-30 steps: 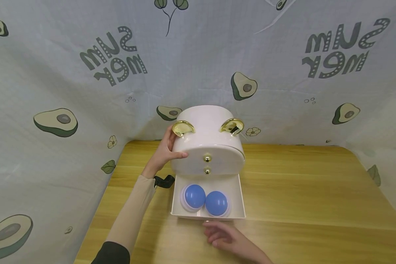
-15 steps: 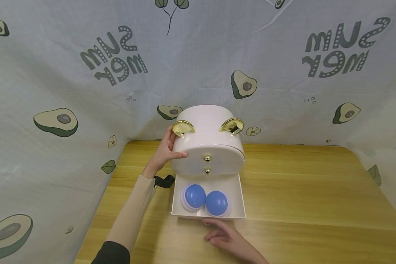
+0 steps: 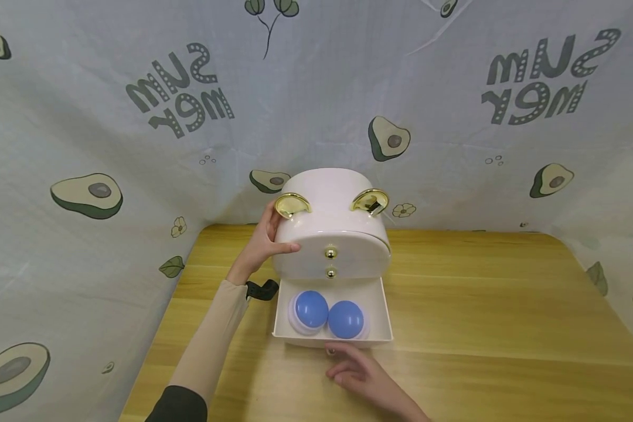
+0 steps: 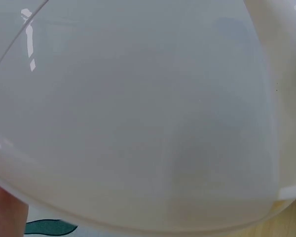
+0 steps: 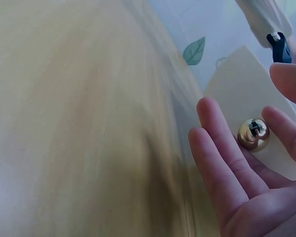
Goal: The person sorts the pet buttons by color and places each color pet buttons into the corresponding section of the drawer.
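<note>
A white rounded storage box (image 3: 327, 196) with gold ears stands on the table. My left hand (image 3: 264, 240) grips its left side, thumb on the front face and fingers behind. The box front (image 4: 138, 108) fills the left wrist view. Below it, the bottom drawer (image 3: 374, 299) is pulled out. Inside lie two round things with blue domed tops, the left one (image 3: 311, 309) and the right one (image 3: 345, 319), on pale bases. My right hand (image 3: 361, 375) is at the drawer's front, its fingers extended around the gold knob (image 5: 253, 134) without curling onto it.
The wooden table (image 3: 480, 305) extends to the right of the box. A pale cloth (image 3: 316, 88) printed with avocados hangs behind and along the sides. Two more gold knobs, an upper one (image 3: 330, 252) and a lower one (image 3: 330, 273), sit on the box front.
The drawer has slid a little inward toward the box, carrying the blue-topped things. My right hand has moved forward with it. My left hand keeps its hold.
</note>
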A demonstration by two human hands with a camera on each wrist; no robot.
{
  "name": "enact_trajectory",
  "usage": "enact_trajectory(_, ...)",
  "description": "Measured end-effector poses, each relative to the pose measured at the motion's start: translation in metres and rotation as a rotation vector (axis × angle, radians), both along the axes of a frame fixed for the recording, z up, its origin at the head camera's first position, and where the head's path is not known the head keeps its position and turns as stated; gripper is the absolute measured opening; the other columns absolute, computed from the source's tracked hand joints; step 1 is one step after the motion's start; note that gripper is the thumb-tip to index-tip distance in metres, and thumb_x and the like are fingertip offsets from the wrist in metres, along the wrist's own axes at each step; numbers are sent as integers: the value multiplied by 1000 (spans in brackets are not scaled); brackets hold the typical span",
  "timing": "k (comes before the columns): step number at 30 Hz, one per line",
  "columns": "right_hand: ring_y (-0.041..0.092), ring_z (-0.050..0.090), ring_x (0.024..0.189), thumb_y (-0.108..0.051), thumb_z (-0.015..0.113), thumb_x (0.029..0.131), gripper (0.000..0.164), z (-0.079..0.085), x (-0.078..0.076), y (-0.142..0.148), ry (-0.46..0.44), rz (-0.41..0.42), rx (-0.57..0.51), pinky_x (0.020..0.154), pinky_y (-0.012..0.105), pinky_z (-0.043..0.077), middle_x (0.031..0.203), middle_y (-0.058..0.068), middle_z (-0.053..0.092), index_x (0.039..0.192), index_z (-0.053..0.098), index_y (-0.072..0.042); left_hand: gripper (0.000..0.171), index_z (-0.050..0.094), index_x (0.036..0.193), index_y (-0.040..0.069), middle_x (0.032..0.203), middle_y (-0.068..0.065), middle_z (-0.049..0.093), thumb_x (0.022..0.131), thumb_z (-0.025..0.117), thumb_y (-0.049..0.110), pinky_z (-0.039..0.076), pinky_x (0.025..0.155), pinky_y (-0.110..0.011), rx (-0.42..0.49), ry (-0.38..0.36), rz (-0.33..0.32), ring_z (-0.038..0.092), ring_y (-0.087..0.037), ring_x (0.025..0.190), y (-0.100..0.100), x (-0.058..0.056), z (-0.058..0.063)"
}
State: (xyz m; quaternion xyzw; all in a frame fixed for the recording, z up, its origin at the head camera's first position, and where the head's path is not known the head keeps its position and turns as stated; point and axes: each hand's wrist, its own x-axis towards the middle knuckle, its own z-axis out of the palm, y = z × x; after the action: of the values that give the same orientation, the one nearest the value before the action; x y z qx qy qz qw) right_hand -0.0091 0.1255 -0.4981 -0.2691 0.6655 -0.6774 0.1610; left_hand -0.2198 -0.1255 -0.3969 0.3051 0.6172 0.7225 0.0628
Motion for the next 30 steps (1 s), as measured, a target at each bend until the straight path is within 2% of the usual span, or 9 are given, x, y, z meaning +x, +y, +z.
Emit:
enact_trajectory(4, 34, 62, 100, 5, 54, 94, 48, -1, -7, -1, 54, -8, -22, 84, 32, 51, 130, 32, 42, 138, 37, 8, 98, 18, 147, 13, 151, -8, 28, 72, 78, -8, 23, 110, -41, -3, -4, 2, 28, -19, 135, 0, 0, 0)
enact_trajectory(8, 39, 62, 98, 5, 54, 93, 48, -2, -17, -3, 73, -18, -23, 83, 32, 51, 127, 38, 40, 137, 36, 10, 96, 19, 146, 13, 151, -8, 28, 72, 77, -9, 23, 110, -41, -6, -7, 6, 29, -19, 134, 1, 0, 0)
enact_trajectory(13, 37, 63, 97, 5, 55, 93, 48, -3, -28, -4, 54, -30, -15, 81, 32, 52, 123, 42, 40, 136, 36, 12, 99, 20, 146, 13, 150, -9, 29, 71, 83, 1, 24, 109, -40, 2, 0, 3, 29, -18, 134, 1, 0, 1)
enact_trajectory(19, 36, 62, 99, 2, 54, 94, 47, 0, -33, -5, 1, -33, 5, 81, 31, 51, 124, 41, 41, 136, 37, 12, 103, 19, 147, 13, 151, -8, 29, 69, 87, 11, 23, 110, -41, -4, 9, 10, 28, -17, 135, 1, 0, 0)
enact_trajectory(30, 35, 63, 98, 3, 54, 94, 45, 1, -36, -8, 6, -43, 2, 81, 31, 51, 124, 41, 43, 135, 39, 13, 99, 19, 147, 14, 151, -7, 28, 71, 81, -2, 24, 110, -42, -23, 3, 14, 28, -17, 135, 0, 2, 2)
